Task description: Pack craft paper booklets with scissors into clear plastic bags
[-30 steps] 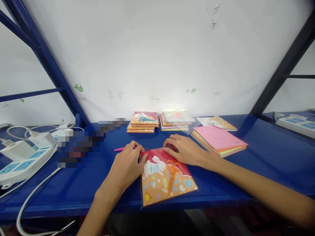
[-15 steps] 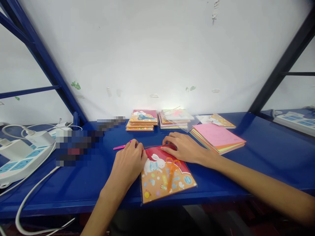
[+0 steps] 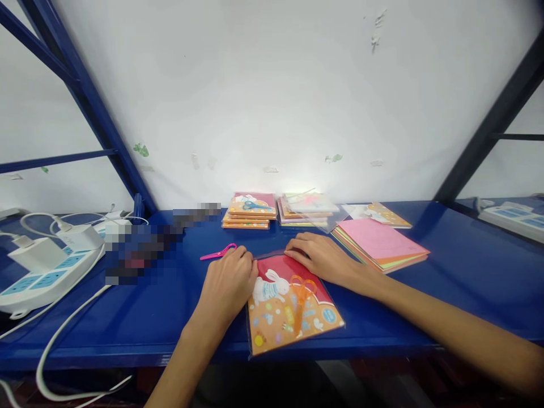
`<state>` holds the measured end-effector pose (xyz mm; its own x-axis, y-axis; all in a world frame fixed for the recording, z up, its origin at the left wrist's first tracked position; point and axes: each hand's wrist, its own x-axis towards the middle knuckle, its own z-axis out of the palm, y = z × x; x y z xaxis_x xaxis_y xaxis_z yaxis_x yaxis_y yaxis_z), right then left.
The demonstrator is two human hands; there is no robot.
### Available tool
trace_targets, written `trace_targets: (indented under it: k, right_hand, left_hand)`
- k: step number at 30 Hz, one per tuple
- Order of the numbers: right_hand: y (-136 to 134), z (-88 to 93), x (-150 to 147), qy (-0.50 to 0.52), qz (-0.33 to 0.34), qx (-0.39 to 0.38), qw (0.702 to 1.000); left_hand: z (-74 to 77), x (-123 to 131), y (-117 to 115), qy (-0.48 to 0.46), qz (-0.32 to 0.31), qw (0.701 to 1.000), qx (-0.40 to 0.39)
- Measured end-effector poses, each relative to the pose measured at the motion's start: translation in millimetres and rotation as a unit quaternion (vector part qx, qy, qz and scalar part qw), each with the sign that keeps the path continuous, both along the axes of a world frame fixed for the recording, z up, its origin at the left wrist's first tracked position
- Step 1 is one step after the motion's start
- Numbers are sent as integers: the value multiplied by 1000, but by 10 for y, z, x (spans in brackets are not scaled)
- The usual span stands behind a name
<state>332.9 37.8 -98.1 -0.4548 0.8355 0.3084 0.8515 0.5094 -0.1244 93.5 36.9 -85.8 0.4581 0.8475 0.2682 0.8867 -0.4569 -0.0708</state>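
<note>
Two bare hands at the upper edge of a clear plastic craft-paper packet (image 3: 293, 309), the packet lying near the front edge of a blue steel shelf (image 3: 127, 358), about midway along it. Left hand (image 3: 227, 286) curled over the packet's upper left corner; right hand (image 3: 318, 259) with fingers laid along the upper edge; the two just apart, not touching (whether either truly pinches the plastic, impossible to tell from this angle). Rabbit-printed cover face up, with orange scissors (image 3: 302, 300) under the plastic. Just left of the left hand, pink craft scissors (image 3: 217, 253) flat on the shelf.

Toward the back edge, a stack of similar packets (image 3: 250, 212), a second stack in clear sleeves (image 3: 304, 207), and a pile of pastel paper (image 3: 380, 243) topped by a pink sheet. At the left end, a white power strip (image 3: 42, 277) with two chargers (image 3: 80, 238) and a trailing white cable (image 3: 55, 340).

Step in hand, by the look of it: work at the packet's upper edge. Next move, judging from the hands' placing, calling for a firm hold on that thin plastic lip.
</note>
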Motion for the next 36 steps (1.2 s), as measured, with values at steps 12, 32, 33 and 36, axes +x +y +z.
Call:
trace_targets:
  k: [12,32,33,36]
  right_hand:
    - [-98,93,-34,-12,-20,6,1000]
    - [-133,100,-20,-14,-13,22,1000]
    - [-144,114,-20,-11,-12,19,1000]
    - [-181,165,-19,-9,-3,8,1000]
  left_hand:
    - [32,-92,71,-90,-14,995,-33]
    - [35,-202,91,-51,-51,997,-17]
    - [37,-208,94,-47,-63,997,-20]
    - [57,-219,77,-51,-91,994,-24]
